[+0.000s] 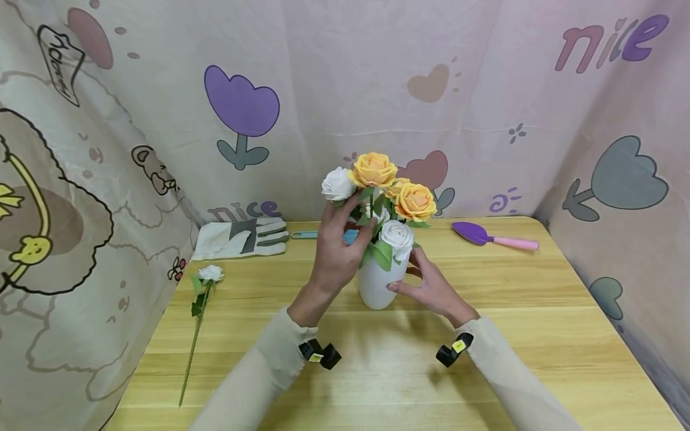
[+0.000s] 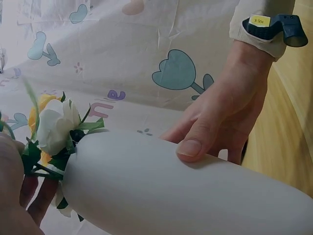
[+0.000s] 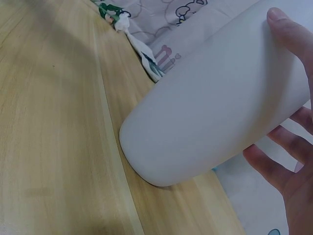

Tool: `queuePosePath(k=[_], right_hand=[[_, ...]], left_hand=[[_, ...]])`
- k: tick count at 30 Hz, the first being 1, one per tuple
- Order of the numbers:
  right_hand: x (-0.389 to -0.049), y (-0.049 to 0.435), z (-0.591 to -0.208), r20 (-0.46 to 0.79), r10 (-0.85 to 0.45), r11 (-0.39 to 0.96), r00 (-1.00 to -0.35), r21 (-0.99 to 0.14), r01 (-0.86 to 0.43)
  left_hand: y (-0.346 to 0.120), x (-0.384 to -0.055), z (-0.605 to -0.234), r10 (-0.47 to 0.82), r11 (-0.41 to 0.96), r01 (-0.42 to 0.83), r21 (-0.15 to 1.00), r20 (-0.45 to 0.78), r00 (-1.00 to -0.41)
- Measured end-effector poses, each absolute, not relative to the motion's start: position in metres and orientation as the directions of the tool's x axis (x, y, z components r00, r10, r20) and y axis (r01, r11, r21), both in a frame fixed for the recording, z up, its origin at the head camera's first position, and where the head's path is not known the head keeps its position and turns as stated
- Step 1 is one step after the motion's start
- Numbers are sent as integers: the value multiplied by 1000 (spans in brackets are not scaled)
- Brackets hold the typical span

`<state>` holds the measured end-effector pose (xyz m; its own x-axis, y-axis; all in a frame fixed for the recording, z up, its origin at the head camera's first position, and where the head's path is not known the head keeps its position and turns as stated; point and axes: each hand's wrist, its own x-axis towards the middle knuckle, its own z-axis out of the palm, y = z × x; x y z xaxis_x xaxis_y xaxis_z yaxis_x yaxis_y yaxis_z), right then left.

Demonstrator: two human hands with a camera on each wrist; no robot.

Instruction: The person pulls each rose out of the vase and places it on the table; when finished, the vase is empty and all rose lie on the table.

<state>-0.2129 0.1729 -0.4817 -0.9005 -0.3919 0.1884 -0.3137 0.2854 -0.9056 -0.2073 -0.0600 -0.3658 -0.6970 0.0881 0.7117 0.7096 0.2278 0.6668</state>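
Note:
A white vase stands upright on the table, holding several white and yellow-orange roses. My right hand grips its right side, with the thumb on one face and the fingers curved round the other. At the flowers, my left hand has thumb and fingers curled around a green rose stem, just under a large yellow rose. One white rose is beside those fingertips; another white rose leans over the vase's front rim. Leaves and fingers partly hide the stems.
A single white rose lies with its long stem on the table's left. Along the back are grey-and-white gloves, a blue tool partly behind my left hand, and a purple trowel with a pink handle. Printed curtains surround the table.

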Motion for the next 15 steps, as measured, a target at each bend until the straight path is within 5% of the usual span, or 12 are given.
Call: queuePosePath(k=[15], right_hand=[[-214,172,-483,199,-389,286,-899,-902,-324]], left_hand=[[-65,-212,-367,133,177,777,604,768,-627]])
